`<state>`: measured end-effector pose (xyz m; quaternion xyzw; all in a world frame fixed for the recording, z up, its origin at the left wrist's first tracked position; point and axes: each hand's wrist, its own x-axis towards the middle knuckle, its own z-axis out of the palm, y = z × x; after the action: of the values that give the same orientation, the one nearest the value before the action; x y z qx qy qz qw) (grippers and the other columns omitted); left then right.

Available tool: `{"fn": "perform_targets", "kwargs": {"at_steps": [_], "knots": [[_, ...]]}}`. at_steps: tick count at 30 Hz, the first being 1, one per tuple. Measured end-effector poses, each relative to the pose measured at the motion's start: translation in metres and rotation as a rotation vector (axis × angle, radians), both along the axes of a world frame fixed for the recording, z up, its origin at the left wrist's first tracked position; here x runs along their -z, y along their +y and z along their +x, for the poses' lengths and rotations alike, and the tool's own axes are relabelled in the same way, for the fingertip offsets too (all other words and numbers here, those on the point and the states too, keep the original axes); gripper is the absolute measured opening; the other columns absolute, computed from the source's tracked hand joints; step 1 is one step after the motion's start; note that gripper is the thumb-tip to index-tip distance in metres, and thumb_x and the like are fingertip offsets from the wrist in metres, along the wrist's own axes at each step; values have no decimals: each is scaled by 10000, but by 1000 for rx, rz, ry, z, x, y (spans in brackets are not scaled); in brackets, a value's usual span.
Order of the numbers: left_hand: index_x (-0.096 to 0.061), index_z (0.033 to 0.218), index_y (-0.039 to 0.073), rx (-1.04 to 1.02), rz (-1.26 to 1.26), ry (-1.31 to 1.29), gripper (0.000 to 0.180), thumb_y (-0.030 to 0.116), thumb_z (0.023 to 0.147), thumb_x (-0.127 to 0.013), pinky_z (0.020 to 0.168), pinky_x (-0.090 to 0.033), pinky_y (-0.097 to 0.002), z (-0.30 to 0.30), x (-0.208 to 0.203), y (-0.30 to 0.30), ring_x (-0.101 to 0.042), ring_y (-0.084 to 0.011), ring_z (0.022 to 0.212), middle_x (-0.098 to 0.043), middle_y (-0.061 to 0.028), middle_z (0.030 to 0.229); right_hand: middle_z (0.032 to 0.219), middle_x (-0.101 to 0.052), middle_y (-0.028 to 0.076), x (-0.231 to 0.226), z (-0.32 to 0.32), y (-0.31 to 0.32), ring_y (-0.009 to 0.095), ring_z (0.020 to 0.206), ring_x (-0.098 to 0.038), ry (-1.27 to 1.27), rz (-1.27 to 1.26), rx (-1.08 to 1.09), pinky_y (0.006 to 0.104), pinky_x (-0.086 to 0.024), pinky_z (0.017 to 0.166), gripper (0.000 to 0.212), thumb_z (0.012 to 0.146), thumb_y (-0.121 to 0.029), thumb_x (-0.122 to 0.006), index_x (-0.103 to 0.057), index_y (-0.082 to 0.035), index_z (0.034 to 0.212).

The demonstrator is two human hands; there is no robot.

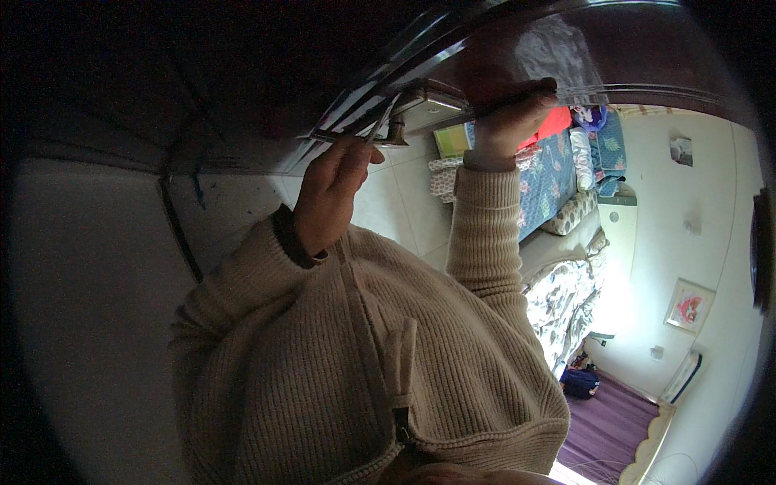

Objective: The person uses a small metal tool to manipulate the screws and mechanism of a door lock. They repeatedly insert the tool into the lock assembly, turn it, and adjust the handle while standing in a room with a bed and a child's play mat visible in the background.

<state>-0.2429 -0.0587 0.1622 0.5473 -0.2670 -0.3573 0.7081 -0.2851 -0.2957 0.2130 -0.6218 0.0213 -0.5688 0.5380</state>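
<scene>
My left hand (333,192) is raised in front of a dark reddish-brown door (485,61), its thumb and fingers pinched together. A thin, pale metal rod (381,121) runs up from those fingertips; its lower end is hidden in the hand, and its exact kind cannot be made out. Close beside it, a metal door handle (396,131) juts from a rectangular lock plate (432,105) on the door. My right hand (517,121) is pressed against the glossy door to the right of the plate. Its fingers are in shadow and partly hidden.
Right of my right arm stands a bed with a blue patterned cover (550,178), a red cloth and a spotted pillow (572,212). Farther down are patterned bedding (562,303), a dark bag (580,382) and a purple curtain (610,428). A white wall (40,267) is at my left.
</scene>
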Motion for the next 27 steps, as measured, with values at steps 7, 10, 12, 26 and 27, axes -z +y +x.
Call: {"fn": "perform_targets", "kwargs": {"at_steps": [7, 10, 12, 26, 27], "knots": [[-569, 917, 26, -57, 15, -102, 269, 265, 956, -452, 559, -382, -275, 0, 2, -10, -455, -103, 628, -520, -34, 718, 1141, -552, 149, 1, 0, 0, 257, 1008, -562, -19, 82, 1, 385, -471, 857, 570, 904, -425, -491, -452, 63, 1194], [-572, 927, 23, -111, 37, -274, 273, 266, 957, -451, 617, -430, -274, 3, 7, -14, -527, -125, 690, -574, -62, 774, 1120, -564, 148, 2, -1, -2, 253, 984, -571, 2, 77, -21, 381, -479, 841, 528, 905, -393, -488, -472, 63, 1171], [-573, 924, 22, -143, 34, -333, 280, 271, 958, -448, 635, -446, -272, 4, 9, -16, -549, -133, 702, -587, -68, 780, 1168, -528, 156, 5, -2, -7, 277, 1035, -539, 50, 75, -47, 405, -454, 884, 601, 883, -464, -475, -442, 42, 1207], [-465, 688, 111, 49, -30, 62, 359, 342, 960, -427, 412, -178, -226, 1, 0, -18, -233, -35, 453, -324, 71, 539, 1281, -484, 168, -14, 11, 18, 257, 1103, -529, 152, 41, 41, 299, -447, 875, 855, 859, -658, -347, -333, 46, 1345], [-455, 682, 114, 68, -37, 91, 365, 344, 963, -421, 408, -176, -228, 2, 0, -18, -231, -36, 446, -321, 69, 535, 1275, -489, 168, -16, 13, 20, 249, 1080, -540, 163, 32, -3, 285, -453, 844, 862, 854, -662, -351, -331, 46, 1347]]}}
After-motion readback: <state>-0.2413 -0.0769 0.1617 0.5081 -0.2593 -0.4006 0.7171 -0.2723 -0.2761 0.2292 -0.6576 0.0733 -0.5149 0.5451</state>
